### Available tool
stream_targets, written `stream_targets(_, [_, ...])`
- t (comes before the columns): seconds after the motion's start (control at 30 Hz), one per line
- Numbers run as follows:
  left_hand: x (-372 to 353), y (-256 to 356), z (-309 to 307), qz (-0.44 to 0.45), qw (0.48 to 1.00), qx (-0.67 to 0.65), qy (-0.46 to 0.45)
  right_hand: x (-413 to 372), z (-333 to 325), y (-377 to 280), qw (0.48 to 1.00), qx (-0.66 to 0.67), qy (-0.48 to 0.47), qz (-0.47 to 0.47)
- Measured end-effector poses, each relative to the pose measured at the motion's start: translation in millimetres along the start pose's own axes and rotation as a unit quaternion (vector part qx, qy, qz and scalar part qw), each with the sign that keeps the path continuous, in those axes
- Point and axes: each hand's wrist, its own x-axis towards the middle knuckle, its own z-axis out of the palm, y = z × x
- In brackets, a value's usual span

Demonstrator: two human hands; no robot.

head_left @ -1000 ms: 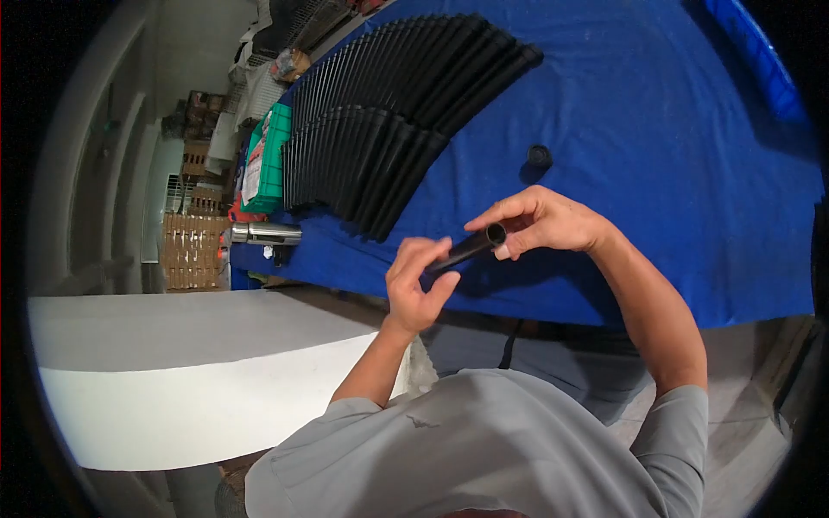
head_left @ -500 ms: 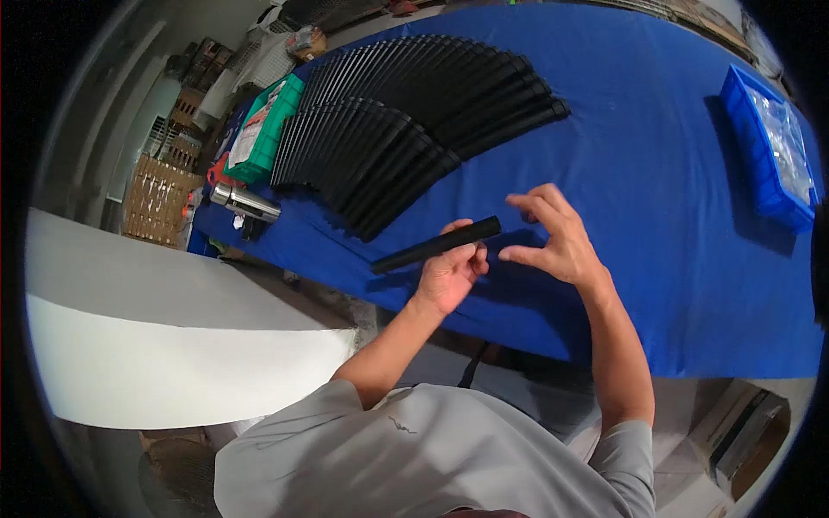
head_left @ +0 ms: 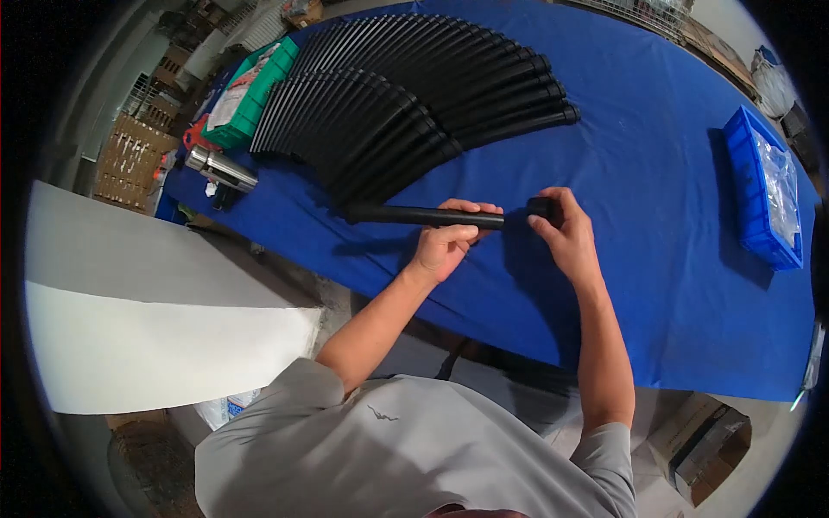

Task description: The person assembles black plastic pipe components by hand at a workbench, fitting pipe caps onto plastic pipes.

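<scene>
A black tube (head_left: 406, 215) lies nearly level across my left hand (head_left: 451, 239), whose fingers are wrapped round it near its right end. Just right of that end, with a small gap between, my right hand (head_left: 566, 229) pinches a short black cap (head_left: 540, 207) between thumb and fingers. Beyond both hands, many similar black tubes (head_left: 389, 112) lie side by side in a fan on the blue cloth (head_left: 648, 190). The held tube's left end is close to the near edge of that fan.
A green bin (head_left: 250, 104) with papers stands at the left, near a shiny metal cylinder (head_left: 223, 168). On the right is a blue bin (head_left: 748, 186) holding clear plastic bags. An open cardboard box (head_left: 717, 457) sits on the floor at lower right.
My right hand, earlier spread with nothing visible in it, now holds the black cap. The tube in my left hand has turned from slanted to nearly level. The view has shifted slightly.
</scene>
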Motion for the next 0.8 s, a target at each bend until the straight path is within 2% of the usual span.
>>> stream_targets(0.03, [-1, 1, 2, -0.002, 1.0, -0.003, 0.017, 1, 4, 9, 0.993, 0.106, -0.048, 0.011])
stream_targets(0.13, [1, 3, -2, -0.011, 1.0, -0.01, 0.017, -2, 14, 5, 0.968, 0.218, -0.109, 0.06])
stream_targets(0.57, [2, 1, 2, -0.017, 1.0, -0.003, 0.015, -5, 24, 6, 0.968, 0.2, -0.13, 0.074])
stream_targets(0.8, [0, -4, -3, -0.006, 0.999, -0.04, 0.012, -10, 27, 8, 0.981, 0.162, -0.109, 0.026])
